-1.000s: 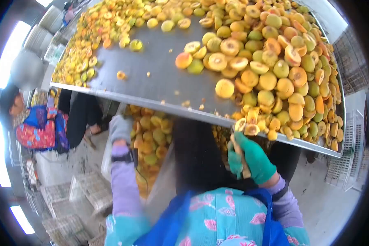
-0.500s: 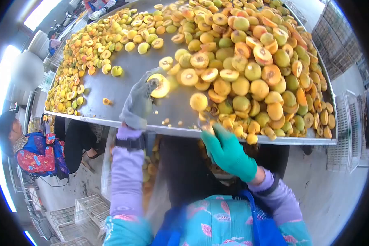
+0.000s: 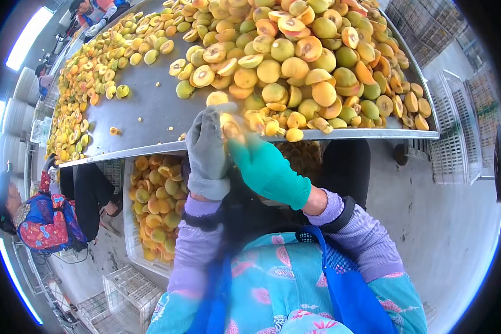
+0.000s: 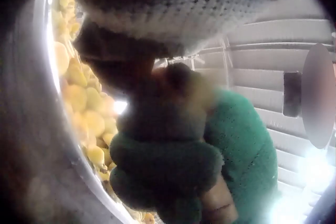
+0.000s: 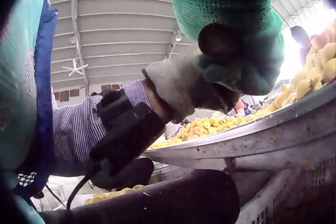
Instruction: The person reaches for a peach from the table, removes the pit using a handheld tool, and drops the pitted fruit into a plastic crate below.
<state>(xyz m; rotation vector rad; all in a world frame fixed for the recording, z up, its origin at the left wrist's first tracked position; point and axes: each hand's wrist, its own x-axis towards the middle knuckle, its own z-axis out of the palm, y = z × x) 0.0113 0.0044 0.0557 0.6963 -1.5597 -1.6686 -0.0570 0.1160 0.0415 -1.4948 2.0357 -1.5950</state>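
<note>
In the head view my left hand [image 3: 207,147], in a grey glove, holds a yellow peach half [image 3: 230,128] at the near edge of the metal table. My right hand [image 3: 270,170], in a green glove, meets it from the right, with fingers right at the fruit. It grips a wooden-handled tool, whose handle [image 4: 219,205] shows below the green fingers in the left wrist view. The tool's tip is hidden at the blurred fruit. Small peach scraps [image 3: 273,127] lie on the table edge beside the hands.
A large heap of halved peaches [image 3: 295,67] covers the right of the metal table [image 3: 150,100]; more lie at left. Below the edge stands a crate of peach halves [image 3: 158,206]. A person [image 3: 44,217] sits at left. White crates [image 3: 451,128] stand at right.
My left hand went from beside the table over the crate up onto the tabletop, took a peach half and brought it back to the right hand. The right hand keeps its tool.
</note>
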